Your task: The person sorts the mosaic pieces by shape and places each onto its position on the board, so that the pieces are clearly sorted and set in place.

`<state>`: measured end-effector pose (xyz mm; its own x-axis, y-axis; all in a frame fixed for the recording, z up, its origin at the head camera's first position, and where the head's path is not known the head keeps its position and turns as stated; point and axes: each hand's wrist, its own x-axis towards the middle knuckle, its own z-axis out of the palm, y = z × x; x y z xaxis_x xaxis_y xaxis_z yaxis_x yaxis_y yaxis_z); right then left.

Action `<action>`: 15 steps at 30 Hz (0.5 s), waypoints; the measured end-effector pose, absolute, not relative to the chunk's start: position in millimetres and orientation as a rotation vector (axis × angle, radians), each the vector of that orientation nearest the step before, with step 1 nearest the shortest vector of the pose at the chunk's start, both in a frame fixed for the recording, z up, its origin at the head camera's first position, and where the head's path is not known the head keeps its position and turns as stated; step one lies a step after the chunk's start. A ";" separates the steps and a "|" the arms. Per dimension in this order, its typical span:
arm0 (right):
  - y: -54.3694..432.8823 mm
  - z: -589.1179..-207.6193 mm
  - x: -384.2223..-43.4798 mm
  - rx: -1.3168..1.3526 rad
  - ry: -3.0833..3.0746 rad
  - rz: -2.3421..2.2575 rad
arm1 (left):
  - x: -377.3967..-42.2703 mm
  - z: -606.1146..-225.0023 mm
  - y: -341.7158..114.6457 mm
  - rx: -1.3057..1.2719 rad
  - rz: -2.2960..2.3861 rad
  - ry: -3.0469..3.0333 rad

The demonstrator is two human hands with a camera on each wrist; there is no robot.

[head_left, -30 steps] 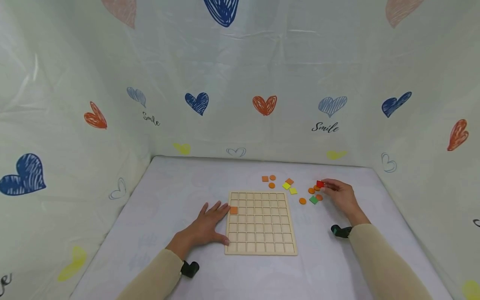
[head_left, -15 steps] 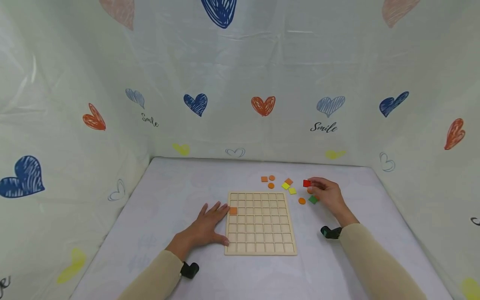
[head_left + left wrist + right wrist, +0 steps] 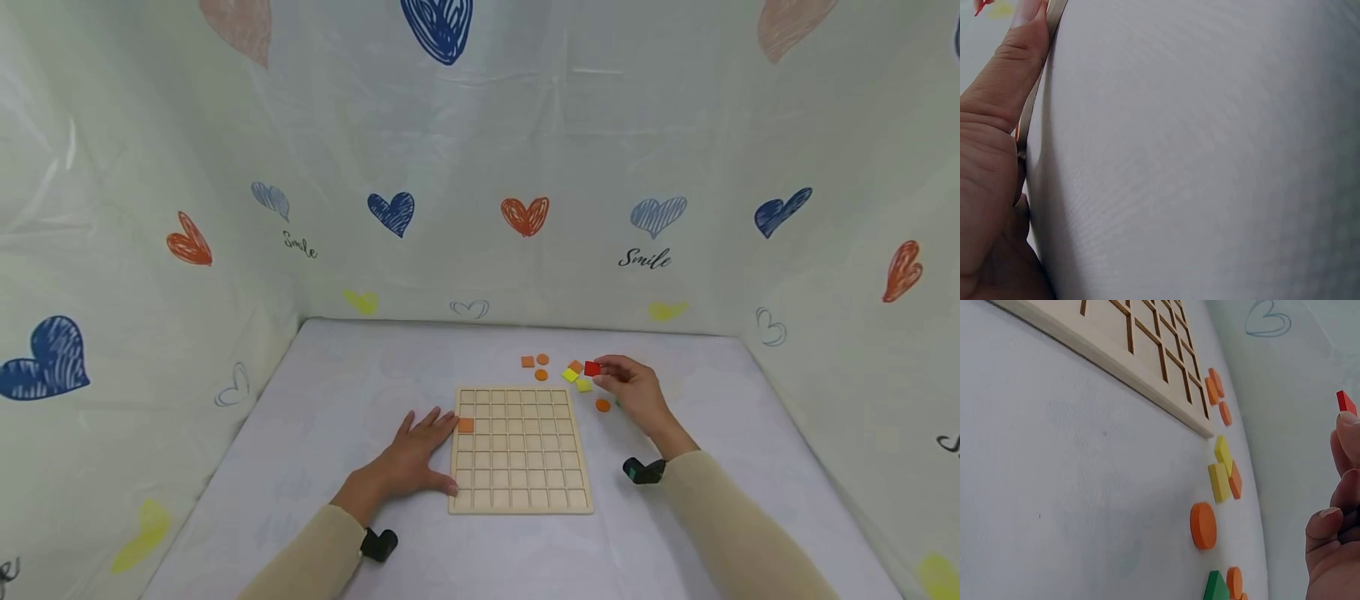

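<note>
My right hand point(image 3: 633, 390) pinches a red square tile point(image 3: 592, 368) between thumb and fingertips, held above the table at the board's far right. The right wrist view shows the same red tile point(image 3: 1346, 404) at the tips of the fingers. My left hand point(image 3: 411, 457) lies spread along the left edge of a wooden grid board point(image 3: 521, 451), its fingertips and thumb on the rim. An orange square tile point(image 3: 466, 426) sits in a left-column cell, close to those fingertips. In the left wrist view the thumb point(image 3: 1007, 75) lies along the board's edge.
Behind the board lie an orange square point(image 3: 527, 362) and two orange discs point(image 3: 542, 375). Yellow squares point(image 3: 583, 386) and another orange square point(image 3: 575, 366) are by its far right corner. An orange disc point(image 3: 1204, 525) and a green piece point(image 3: 1216, 586) lie nearer the right hand.
My right hand has carried the red tile leftward from the pieces at the right to above the yellow and orange squares. The left hand stays in place on the board.
</note>
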<state>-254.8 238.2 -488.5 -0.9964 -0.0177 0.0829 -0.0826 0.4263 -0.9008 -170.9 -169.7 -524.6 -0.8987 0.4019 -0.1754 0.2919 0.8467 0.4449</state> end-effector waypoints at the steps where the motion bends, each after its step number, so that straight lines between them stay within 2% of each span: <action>1: 235.9 -487.9 -254.7 0.099 -2.596 1.655 | -170.6 -524.7 -169.7 0.528 0.610 2.764; 15: 205.7 -485.6 -253.3 0.218 -2.551 1.706 | -170.5 -525.5 -170.3 0.543 0.624 2.771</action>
<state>-253.3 205.7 -485.6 -0.9878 -0.0809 0.1327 -0.1536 0.3758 -0.9139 -170.5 -170.3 -525.5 -0.8994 0.4077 -0.1576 0.3009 0.8390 0.4533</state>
